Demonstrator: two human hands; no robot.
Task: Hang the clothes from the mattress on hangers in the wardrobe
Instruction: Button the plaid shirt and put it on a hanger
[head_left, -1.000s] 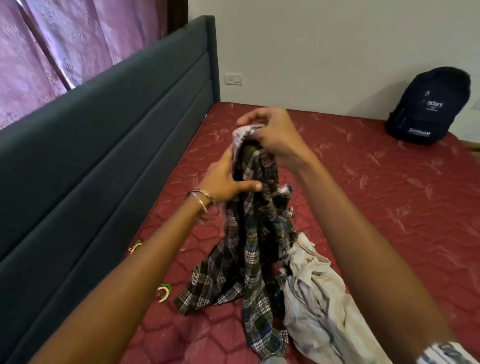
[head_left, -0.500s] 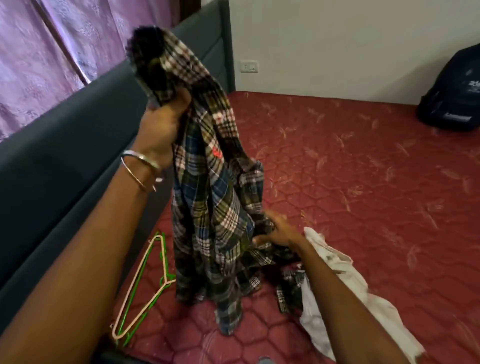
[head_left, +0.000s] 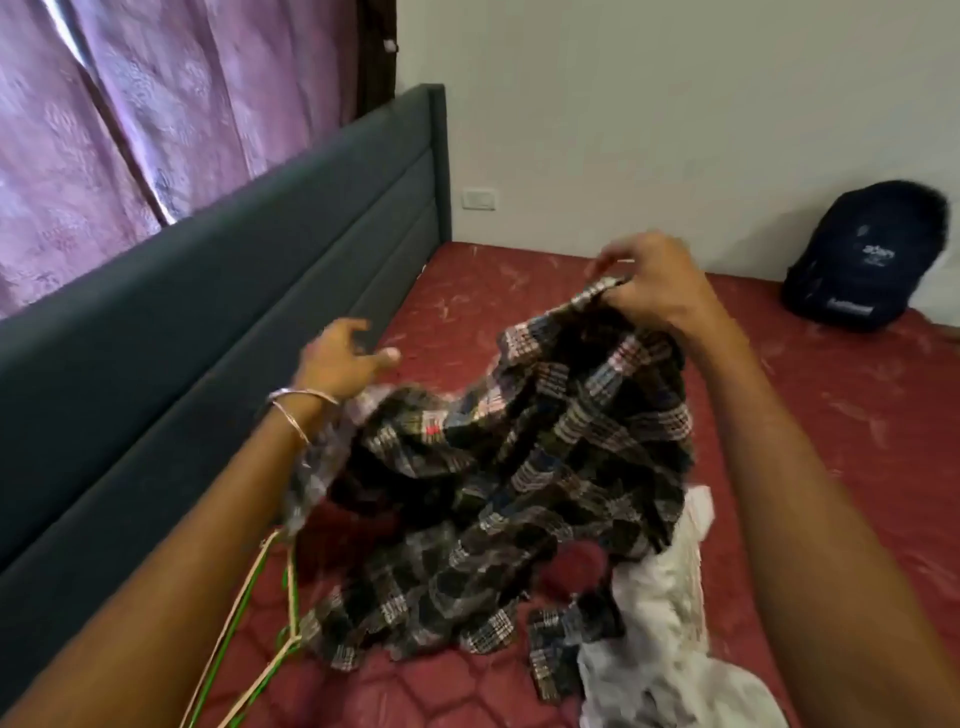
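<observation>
A dark plaid shirt (head_left: 519, 467) is spread in the air above the red mattress (head_left: 831, 441), blurred by motion. My right hand (head_left: 649, 283) pinches one upper edge of it, held high at the right. My left hand (head_left: 343, 358) is lower at the left with its fingers loosely spread; the shirt drapes over that wrist by the bangles, and the fingers grip nothing that I can see. The shirt's lower part trails on the mattress. Green and pink wire hangers (head_left: 260, 623) lie on the mattress under my left forearm. A white garment (head_left: 660, 623) lies crumpled at the lower right.
A dark grey padded headboard (head_left: 208, 312) runs along the left, with purple curtains (head_left: 156, 104) behind it. A dark blue backpack (head_left: 867, 260) leans on the white wall at the far right. A wall socket (head_left: 479, 198) sits near the corner. No wardrobe is in view.
My left hand has come down from high up and let go of the bunched shirt. My right hand has risen from the shirt's lower part and now pinches an upper edge, spreading the shirt.
</observation>
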